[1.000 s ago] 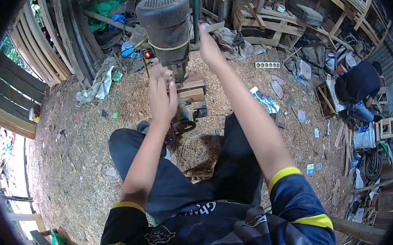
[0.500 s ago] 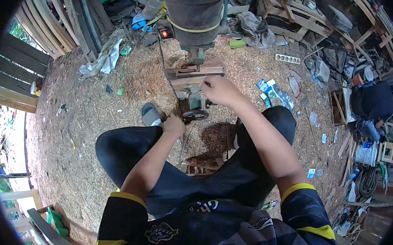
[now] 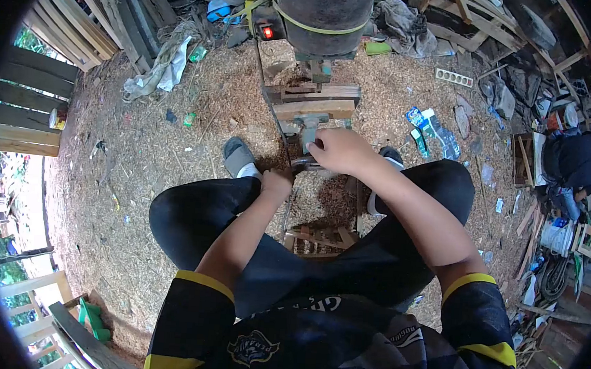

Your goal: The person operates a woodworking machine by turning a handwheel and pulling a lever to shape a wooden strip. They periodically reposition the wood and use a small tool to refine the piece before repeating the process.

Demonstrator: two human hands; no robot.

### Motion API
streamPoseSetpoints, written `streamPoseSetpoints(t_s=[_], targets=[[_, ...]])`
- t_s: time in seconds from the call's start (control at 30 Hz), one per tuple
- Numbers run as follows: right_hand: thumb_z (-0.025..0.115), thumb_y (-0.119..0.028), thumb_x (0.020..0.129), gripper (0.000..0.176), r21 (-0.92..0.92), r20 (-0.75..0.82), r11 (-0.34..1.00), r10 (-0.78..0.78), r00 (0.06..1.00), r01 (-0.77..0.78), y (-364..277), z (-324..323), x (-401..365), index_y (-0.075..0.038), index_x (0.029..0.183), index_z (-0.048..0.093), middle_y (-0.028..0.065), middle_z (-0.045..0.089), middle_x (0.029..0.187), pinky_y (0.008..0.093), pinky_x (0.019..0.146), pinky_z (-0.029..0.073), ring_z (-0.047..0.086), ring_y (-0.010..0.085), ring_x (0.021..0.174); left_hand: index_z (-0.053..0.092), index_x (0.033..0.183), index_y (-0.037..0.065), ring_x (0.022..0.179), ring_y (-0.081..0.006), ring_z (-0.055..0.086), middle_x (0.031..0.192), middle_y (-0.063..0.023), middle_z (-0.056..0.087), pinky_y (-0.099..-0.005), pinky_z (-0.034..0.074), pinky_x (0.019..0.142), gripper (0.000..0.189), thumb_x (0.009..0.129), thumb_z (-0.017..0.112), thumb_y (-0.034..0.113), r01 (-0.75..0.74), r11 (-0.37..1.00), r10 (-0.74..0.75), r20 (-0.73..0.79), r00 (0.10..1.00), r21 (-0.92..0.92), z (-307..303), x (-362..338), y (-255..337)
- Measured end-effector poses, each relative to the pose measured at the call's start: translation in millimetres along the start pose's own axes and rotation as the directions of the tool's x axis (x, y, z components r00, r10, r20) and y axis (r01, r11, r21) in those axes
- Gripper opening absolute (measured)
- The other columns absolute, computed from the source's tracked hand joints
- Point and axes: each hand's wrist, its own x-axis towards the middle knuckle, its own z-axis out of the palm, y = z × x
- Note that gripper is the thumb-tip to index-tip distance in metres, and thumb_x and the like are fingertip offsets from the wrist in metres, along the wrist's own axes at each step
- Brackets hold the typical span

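Curled right hand (image 3: 344,151), left hand (image 3: 277,184) near handwheel (image 3: 304,164); wood (image 3: 328,108) in vise (image 3: 310,128)

Shirt (image 3: 366,347), dark: bore white "GH" (image 3: 332,301), remainder hidden; badge (image 3: 253,348) read "PERAN", ending unclear; smaller lettering (image 3: 405,337) was illegible.

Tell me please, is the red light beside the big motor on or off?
On: the red light glows brightly on the black box, beside the motor.
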Motion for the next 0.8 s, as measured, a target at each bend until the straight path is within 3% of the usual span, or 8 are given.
streamPoseSetpoints(t_s=[0.2, 0.3, 0.5, 0.6, 0.8], targets=[[0.059, -0.039, 0.097, 0.039, 0.002, 0.003, 1.0, 0.023, 1.0, -0.023, 6.2, 0.2, 9.5, -0.003, 0.102, 0.072, 0.0204, 0.073, 0.097, 0.0512, 0.084, 0.054, 0.07, 0.0408, 0.092, 0.072, 0.115, 0.009, 0.112, -0.0325, 0.062, 0.118, -0.0157, 0.073, -0.0477, 0.041, 0.092, 0.033, 0.097, 0.048, 0.024, -0.135, 0.935, 0.05, 0.257, 0.965, 0.327, -27.3, -9.7, -4.5], [0.059, -0.04, 0.097, 0.039, -0.026, -0.011, 1.0, 0.013, 1.0, -0.013, 4.6, -0.6, 7.8, -0.003, 0.102, 0.072, 0.02, 0.073, 0.097, 0.0513, 0.084, 0.054, 0.07, 0.0404, 0.093, 0.073, 0.119, 0.011, 0.118, -0.0314, 0.059, 0.124, -0.0112, 0.072, -0.0478, 0.038, 0.095, 0.035, 0.097, 0.049, 0.024, -0.115, 0.925, 0.004, 0.294, 0.956, 0.363, -39.6, -15.8, 4.1], [0.06, -0.04, 0.096, 0.039, -0.011, -0.032, 1.0, -0.002, 0.999, 0.002, 2.9, -6.4, 3.4, -0.003, 0.101, 0.072, 0.0209, 0.072, 0.092, 0.051, 0.083, 0.054, 0.069, 0.0412, 0.091, 0.072, 0.123, 0.013, 0.122, -0.0328, 0.057, 0.127, -0.0113, 0.071, -0.0485, 0.037, 0.095, 0.036, 0.095, 0.052, 0.026, -0.134, 0.94, -0.005, 0.406, 0.914, 0.312, -44.1, -10.9, -0.2], [0.06, -0.04, 0.096, 0.039, 0.001, -0.04, 1.0, 0.017, 0.999, -0.017, 3.3, -11.6, -0.8, -0.003, 0.099, 0.071, 0.0215, 0.072, 0.091, 0.0508, 0.083, 0.054, 0.069, 0.042, 0.091, 0.071, 0.123, 0.013, 0.124, -0.0346, 0.056, 0.128, -0.0114, 0.07, -0.0498, 0.037, 0.096, 0.037, 0.093, 0.057, 0.029, -0.093, 0.948, 0.014, 0.251, 0.968, 0.305, -15.5, -6.8, -5.3], [0.056, -0.041, 0.096, 0.043, 0.001, -0.064, 1.0, 0.012, 0.998, -0.012, 10.5, -16.6, -6.6, -0.001, 0.099, 0.074, 0.0224, 0.073, 0.098, 0.052, 0.087, 0.056, 0.07, 0.0423, 0.094, 0.075, 0.119, 0.009, 0.124, -0.0353, 0.052, 0.124, -0.0117, 0.072, -0.0514, 0.036, 0.097, 0.035, 0.092, 0.062, 0.028, -0.164, 0.94, 0.044, 0.372, 0.927, 0.298, -38.0, -11.8, -4.2]])
